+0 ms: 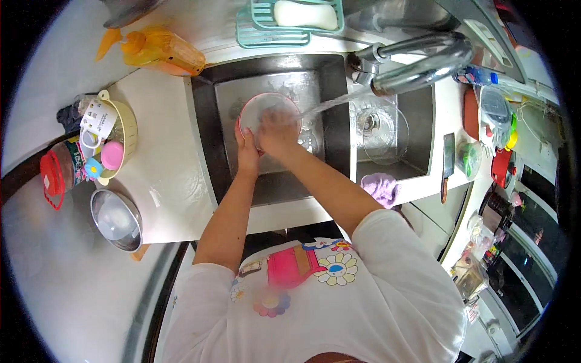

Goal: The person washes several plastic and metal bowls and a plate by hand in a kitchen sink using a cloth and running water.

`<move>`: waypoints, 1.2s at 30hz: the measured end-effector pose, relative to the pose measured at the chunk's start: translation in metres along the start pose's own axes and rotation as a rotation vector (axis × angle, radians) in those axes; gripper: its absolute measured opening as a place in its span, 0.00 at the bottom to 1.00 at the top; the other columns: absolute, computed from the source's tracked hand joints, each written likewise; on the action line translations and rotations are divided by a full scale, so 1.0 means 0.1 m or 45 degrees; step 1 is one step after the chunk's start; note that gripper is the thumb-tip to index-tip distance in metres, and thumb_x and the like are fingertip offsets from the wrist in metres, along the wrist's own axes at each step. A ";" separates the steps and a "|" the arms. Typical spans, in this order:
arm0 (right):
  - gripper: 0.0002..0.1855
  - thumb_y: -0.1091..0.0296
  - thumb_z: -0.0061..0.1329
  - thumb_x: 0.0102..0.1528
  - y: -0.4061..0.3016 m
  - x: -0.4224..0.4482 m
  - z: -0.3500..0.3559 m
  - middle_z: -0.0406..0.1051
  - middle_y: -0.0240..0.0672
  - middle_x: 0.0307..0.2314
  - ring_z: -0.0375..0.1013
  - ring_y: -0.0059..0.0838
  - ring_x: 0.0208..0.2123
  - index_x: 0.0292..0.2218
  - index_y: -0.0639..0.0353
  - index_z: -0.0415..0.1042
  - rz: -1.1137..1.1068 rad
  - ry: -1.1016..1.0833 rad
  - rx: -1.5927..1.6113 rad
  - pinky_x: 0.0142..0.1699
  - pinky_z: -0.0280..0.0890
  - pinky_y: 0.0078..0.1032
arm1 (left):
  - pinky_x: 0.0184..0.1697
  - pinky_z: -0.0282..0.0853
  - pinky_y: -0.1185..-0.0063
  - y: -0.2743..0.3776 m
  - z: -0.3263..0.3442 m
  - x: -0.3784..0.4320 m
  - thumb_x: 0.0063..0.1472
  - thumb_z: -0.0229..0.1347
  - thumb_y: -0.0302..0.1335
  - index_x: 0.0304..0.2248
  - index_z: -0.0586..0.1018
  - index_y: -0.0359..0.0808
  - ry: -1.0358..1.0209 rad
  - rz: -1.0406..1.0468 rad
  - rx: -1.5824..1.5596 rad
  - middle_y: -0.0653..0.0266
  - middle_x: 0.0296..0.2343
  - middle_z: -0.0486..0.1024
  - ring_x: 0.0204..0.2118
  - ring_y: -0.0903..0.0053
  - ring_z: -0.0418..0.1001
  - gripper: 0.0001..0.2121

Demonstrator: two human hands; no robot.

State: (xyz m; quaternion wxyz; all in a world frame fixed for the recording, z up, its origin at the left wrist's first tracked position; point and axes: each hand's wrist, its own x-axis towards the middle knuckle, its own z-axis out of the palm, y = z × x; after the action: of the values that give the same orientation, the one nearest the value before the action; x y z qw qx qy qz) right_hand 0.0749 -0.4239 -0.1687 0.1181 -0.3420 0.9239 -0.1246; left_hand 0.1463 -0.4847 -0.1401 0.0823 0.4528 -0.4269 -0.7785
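My left hand (247,152) grips the near left side of a white bowl (249,115) with a red rim, thumb over the edge. The bowl is tilted above the floor of the large steel sink basin (333,136). Inside the bowl, blurred, is my right hand (279,131); its fingers rest against the inner surface, and whether they hold anything is hidden. A stream of water (333,104) runs from the chrome faucet (422,68) towards the bowl's right side and my right hand.
A clear round lid or dish (383,131) lies in the smaller right basin. Right of it is a cleaver (448,156); a purple cloth (381,188) hangs at the front edge. An orange pump bottle (163,52), a cream basket (129,131) and a steel bowl (115,220) stand left.
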 end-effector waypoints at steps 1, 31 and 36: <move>0.21 0.59 0.30 0.51 -0.11 0.02 -0.09 0.60 0.45 0.43 0.57 0.47 0.46 0.45 0.56 0.59 0.005 -0.005 -0.001 0.47 0.47 0.48 | 0.37 0.65 0.78 -0.07 -0.05 0.04 0.58 0.36 0.47 0.53 0.48 0.48 -0.046 0.012 -0.048 0.63 0.45 0.58 0.43 0.72 0.62 0.26; 0.23 0.51 0.51 0.36 0.43 0.66 -0.76 0.70 0.44 0.27 0.70 0.39 0.30 0.32 0.56 0.71 -0.275 -0.802 0.218 0.35 0.64 0.31 | 0.34 0.65 0.77 0.63 -0.03 0.08 0.40 0.42 0.23 0.48 0.59 0.38 -0.570 -0.421 0.542 0.61 0.32 0.67 0.33 0.73 0.67 0.29; 0.23 0.53 0.47 0.40 0.96 0.20 -0.51 0.69 0.48 0.26 0.70 0.40 0.30 0.31 0.65 0.70 0.392 -0.524 0.729 0.34 0.64 0.32 | 0.40 0.61 0.79 -0.03 -0.11 0.28 0.41 0.42 0.21 0.44 0.62 0.32 -0.204 -0.034 0.297 0.60 0.33 0.67 0.35 0.71 0.67 0.25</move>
State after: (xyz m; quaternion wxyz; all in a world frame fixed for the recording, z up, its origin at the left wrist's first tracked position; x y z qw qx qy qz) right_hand -0.0129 -0.3588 -0.1532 0.4093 -0.1703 0.8491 -0.2870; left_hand 0.1394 -0.5038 -0.1626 -0.0155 0.4012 -0.5135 -0.7583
